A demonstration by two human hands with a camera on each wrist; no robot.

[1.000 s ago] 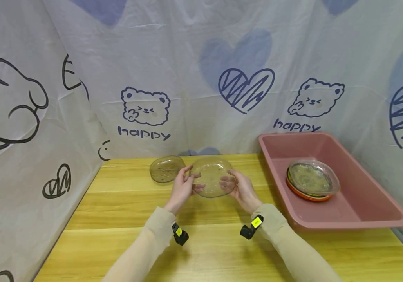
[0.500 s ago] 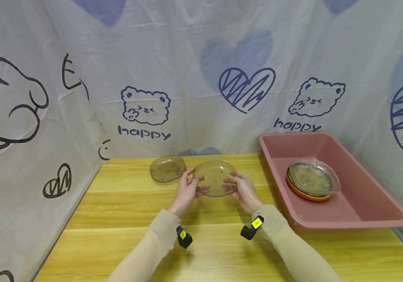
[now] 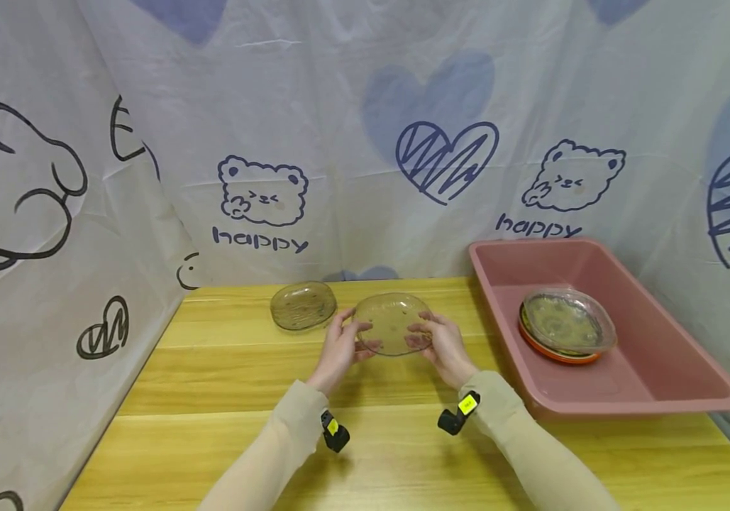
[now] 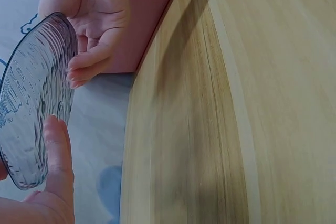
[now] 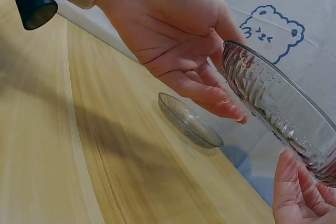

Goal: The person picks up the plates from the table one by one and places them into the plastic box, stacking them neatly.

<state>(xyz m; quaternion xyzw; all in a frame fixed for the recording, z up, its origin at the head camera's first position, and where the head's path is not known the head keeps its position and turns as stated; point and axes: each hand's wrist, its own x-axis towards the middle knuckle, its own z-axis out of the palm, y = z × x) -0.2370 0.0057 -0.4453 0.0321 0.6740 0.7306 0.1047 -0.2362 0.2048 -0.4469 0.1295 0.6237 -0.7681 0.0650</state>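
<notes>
Both hands hold a clear glass plate [image 3: 393, 325] with a rippled underside, lifted above the wooden table. My left hand [image 3: 338, 352] grips its left edge, with fingers reaching under the base. At the opposite edge, my right hand [image 3: 445, 349] pinches the rim, and its fingertips show through the glass. In the left wrist view the plate [image 4: 39, 98] appears tilted between the two hands. A second clear plate [image 3: 303, 306] lies on the table at the back, just left of my left hand; the right wrist view shows this plate [image 5: 189, 121] beyond the right hand.
To the right stands a pink plastic basin [image 3: 626, 407]. Inside it a clear dish [image 3: 565, 323] sits on top of an orange-rimmed plate [image 3: 572, 360]. A printed cloth [image 3: 352, 234] hangs behind the table [image 3: 211, 440] and along its sides.
The held plate has moved slightly right and its far edge has dipped, so it looks flatter. My left hand has shifted right with it. The right hand has barely moved.
</notes>
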